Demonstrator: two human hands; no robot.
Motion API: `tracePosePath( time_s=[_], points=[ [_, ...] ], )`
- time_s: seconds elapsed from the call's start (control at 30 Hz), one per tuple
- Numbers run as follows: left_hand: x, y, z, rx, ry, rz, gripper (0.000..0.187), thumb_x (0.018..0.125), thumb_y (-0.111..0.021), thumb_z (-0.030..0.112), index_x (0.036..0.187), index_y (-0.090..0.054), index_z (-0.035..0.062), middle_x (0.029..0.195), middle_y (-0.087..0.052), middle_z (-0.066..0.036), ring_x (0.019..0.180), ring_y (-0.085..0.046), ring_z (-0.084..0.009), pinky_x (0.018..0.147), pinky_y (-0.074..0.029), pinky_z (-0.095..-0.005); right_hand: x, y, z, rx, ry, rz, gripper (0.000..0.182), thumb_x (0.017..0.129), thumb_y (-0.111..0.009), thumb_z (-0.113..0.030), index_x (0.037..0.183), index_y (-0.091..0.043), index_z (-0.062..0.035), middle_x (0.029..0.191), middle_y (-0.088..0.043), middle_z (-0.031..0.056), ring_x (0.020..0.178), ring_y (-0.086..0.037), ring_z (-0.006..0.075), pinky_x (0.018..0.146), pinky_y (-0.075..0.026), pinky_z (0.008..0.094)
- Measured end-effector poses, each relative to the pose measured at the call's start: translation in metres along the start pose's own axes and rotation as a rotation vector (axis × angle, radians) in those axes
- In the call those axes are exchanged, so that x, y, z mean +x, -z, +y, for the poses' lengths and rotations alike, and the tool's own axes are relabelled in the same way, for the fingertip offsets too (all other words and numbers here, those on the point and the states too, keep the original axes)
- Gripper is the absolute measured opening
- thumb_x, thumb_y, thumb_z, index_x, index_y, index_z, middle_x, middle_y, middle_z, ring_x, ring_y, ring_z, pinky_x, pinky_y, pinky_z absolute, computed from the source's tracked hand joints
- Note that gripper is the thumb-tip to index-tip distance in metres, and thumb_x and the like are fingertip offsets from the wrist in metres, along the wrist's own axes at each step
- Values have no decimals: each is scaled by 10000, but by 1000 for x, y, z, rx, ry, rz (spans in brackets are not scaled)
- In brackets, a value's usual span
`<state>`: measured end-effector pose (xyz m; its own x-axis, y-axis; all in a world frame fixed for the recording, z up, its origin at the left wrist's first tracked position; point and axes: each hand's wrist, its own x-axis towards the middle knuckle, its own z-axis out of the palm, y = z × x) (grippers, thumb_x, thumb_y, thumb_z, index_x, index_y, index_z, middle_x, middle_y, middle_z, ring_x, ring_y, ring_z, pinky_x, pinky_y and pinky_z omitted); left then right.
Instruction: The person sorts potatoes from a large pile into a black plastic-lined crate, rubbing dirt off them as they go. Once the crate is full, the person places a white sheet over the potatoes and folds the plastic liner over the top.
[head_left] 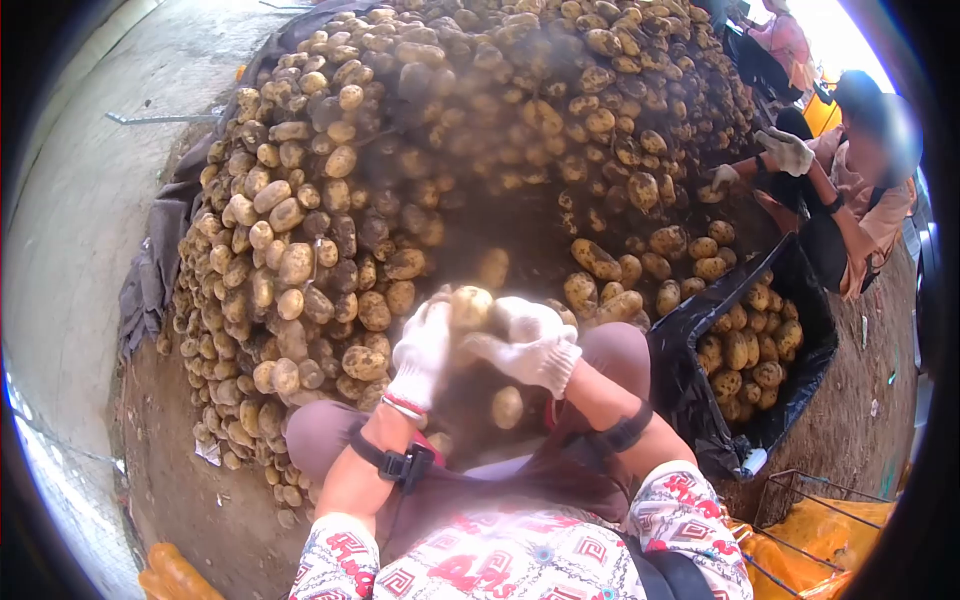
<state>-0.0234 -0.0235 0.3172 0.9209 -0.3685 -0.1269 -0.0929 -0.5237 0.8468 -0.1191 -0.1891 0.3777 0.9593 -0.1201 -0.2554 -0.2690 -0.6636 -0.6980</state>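
Note:
My left hand (424,343), in a white glove, grips a pale yellow potato (471,306) in front of my knees. My right hand (532,343), gloved the same way, closes on the potato's right side, its thumb stretching underneath. Slight blur hides the exact contact of these fingertips. Just beyond both hands lies another potato (493,267), and a loose potato (507,407) is below them, between my legs. The large pile of soil-marked potatoes (295,262) rises ahead and to the left.
On my right stands a black plastic-lined container (678,352) holding many potatoes. A co-worker (850,190) with gloved hands sits beyond it, and another person (780,45) is farther back. An orange bag (815,535) lies in a wire frame at lower right. Grey cloth (160,265) edges the pile.

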Motion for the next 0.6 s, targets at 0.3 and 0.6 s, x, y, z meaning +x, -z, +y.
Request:
tracePosePath(
  time_s=[0.3, 0.6],
  points=[
    [-14, -4, 5, 107, -190, 135, 436, 1075, -502, 450, 1334, -657, 135, 1285, -704, -136, 1191, -664, -307, 1009, -508, -406, -6, 2, -6, -111, -92, -20, 659, 823, -707, -606, 1140, -673, -30, 1144, -699, 206, 1095, -668, 366, 951, -523, 446],
    [-6, 4, 31, -965, 677, -52, 542, 1021, -594, 560, 1336, -656, 123, 1177, -705, -26, 1046, -666, -197, 918, -553, -370, -8, -1, -6, 27, 97, -11, 462, 892, -684, -499, 1090, -750, -87, 1066, -721, 189, 999, -705, 324, 900, -552, 420]
  ],
)
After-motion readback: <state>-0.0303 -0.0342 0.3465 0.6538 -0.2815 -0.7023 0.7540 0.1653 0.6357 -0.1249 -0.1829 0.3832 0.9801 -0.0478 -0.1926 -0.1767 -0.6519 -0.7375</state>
